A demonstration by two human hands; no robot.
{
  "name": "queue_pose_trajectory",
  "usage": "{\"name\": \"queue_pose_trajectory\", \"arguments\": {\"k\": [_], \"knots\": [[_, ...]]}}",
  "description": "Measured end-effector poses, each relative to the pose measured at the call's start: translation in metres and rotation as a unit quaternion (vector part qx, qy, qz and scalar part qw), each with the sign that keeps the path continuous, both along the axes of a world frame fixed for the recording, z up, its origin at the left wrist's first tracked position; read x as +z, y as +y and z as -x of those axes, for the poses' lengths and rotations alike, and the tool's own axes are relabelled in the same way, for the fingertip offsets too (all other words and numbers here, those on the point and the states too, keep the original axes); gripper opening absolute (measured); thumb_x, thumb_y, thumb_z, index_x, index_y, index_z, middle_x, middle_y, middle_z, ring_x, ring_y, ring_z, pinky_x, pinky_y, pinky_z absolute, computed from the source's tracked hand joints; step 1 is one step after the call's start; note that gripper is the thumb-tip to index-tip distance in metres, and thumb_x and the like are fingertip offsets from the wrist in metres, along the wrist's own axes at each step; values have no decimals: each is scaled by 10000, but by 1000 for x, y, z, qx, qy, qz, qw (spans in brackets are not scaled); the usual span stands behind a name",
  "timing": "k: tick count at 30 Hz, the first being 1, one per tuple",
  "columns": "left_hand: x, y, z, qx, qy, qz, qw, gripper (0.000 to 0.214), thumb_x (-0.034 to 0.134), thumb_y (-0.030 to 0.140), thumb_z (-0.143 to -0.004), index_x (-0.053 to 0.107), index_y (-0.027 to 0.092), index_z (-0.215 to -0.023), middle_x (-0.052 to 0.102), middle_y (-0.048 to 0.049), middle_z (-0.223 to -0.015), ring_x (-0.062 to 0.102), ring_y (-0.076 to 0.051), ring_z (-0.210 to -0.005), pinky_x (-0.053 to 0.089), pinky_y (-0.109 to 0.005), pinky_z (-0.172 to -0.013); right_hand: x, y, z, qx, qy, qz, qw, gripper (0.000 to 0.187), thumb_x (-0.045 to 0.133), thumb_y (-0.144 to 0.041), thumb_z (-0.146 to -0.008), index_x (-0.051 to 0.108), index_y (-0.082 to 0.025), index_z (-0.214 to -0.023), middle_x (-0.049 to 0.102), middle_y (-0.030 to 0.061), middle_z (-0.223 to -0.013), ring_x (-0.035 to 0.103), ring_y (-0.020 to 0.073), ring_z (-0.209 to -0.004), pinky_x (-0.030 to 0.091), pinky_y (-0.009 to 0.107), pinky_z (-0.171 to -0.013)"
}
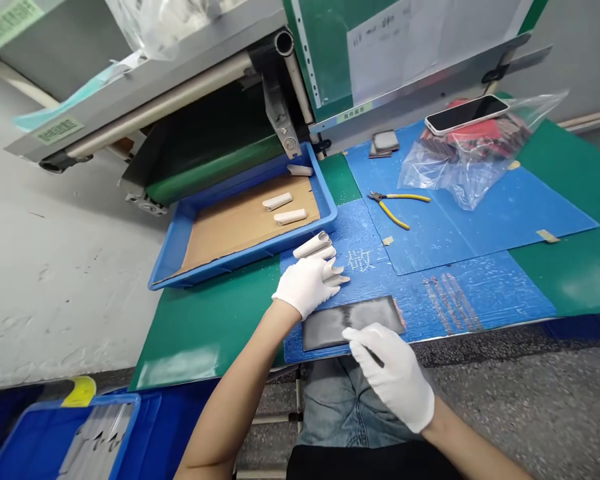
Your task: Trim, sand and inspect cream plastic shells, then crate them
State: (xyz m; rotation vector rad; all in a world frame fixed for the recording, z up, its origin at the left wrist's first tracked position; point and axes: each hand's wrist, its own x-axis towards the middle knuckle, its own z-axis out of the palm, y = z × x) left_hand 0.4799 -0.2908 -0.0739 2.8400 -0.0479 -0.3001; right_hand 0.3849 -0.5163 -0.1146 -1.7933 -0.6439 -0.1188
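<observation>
Pale curved pieces lay beyond the black pad, under and beside the left hand, whose grip I could not tell; the right hand had its fingertips together over the pad. A left-hand nudge could have rolled pieces padward.

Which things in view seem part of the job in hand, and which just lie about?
Probably in the job:
pale tubular pieces by the left hand
black rectangular pad by the right hand
blue tray holding similar pieces

Probably lying about:
smartphone
yellow-handled cutters
</observation>
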Motion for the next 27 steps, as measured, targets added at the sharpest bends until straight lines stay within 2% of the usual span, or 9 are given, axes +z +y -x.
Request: {"name": "queue_pose_trajectory", "arguments": {"k": [4, 6, 9, 12, 15, 17, 20, 23, 27], "knots": [[-2, -11, 13, 101, 56, -22, 993, 437, 757, 595, -820, 642, 250, -1064, 767, -116, -1001, 750, -391, -909, 555, -462, -758, -3, 5, -16, -19, 88, 39, 995, 329, 584, -308, -1019, 648, -232, -1333, 702, 79, -1013, 691, 239, -898, 602, 461, -842], [1, -14, 26, 121, 49, 51, 990, 460, 784, 544, -808, 623, 251, -1125, 768, -87, -998, 756, -352, -921, 566, -422, -761, -1, 5, -27, -40, 167, 18, 985, 498, 609, -408, -995, 563, -191, -1441, 672, 104, -1090, 688, 231, -902, 617, 458, -845], [8, -23, 49, 124, -21, 237, 964, 426, 779, 480, -841, 619, 241, -1154, 753, -74, -1167, 734, -295, -1071, 579, -401, -893, 6, 3, -35, -65, 260, -43, 962, 702, 593, -564, -977, 432, -184, -1545, 605, 148, -1280, 685, 236, -1024, 617, 457, -908], [11, -42, 75, 148, -44, 372, 915, 428, 750, 499, -890, 591, 233, -1184, 728, -87, -1254, 715, -268, -1124, 571, -417, -978, 15, 4, -34, -18, 302, -73, 950, 587, 521, -611, -1010, 513, -234, -1460, 611, 126, -1317, 648, 243, -1162, 565, 460, -1030], [7, -65, 96, 140, -33, 419, 896, 349, 681, 487, -948, 561, 234, -1156, 735, -101, -1208, 721, -257, -1096, 578, -426, -976, 21, 6, -26, 21, 305, -84, 949, 383, 511, -576, -1033, 629, -248, -1191, 680, 81, -1190, 642, 240, -1165, 516, 443, -1085], [0, -74, 108, 119, -44, 411, 903, 275, 645, 433, -972, 558, 240, -1147, 731, -107, -1195, 717, -252, -1108, 574, -421, -986, 21, 4, -21, 18, 312, -81, 947, 336, 551, -562, -1022, 629, -246, -1105, 697, 69, -1146, 655, 236, -1121, 526, 431, -1055], [-13, -68, 124, 111, -92, 351, 925, 326, 636, 377, -984, 559, 263, -1280, 722, -84, -1223, 712, -226, -1125, 560, -392, -1015, 18, -13, -15, -9, 315, -87, 945, 361, 606, -574, -999, 607, -253, -1163, 707, 71, -1159, 677, 238, -1066, 548, 450, -1021], [-23, -41, 142, 105, -132, 268, 949, 395, 592, 376, -1015, 528, 280, -1393, 713, -68, -1272, 711, -213, -1156, 545, -366, -1037, 16, -44, -16, -43, 312, -119, 942, 380, 568, -600, -1016, 556, -266, -1196, 719, 65, -1099, 709, 230, -981, 560, 471, -1004], [-26, 5, 165, 148, -86, 140, 975, 412, 530, 501, -1030, 521, 248, -1355, 720, -104, -1269, 736, -281, -1132, 574, -372, -911, 12, -84, -26, -64, 286, -36, 955, 393, 466, -635, -1044, 557, -266, -1143, 662, -3, -795, 639, 173, -613, 563, 351, -651]]}}
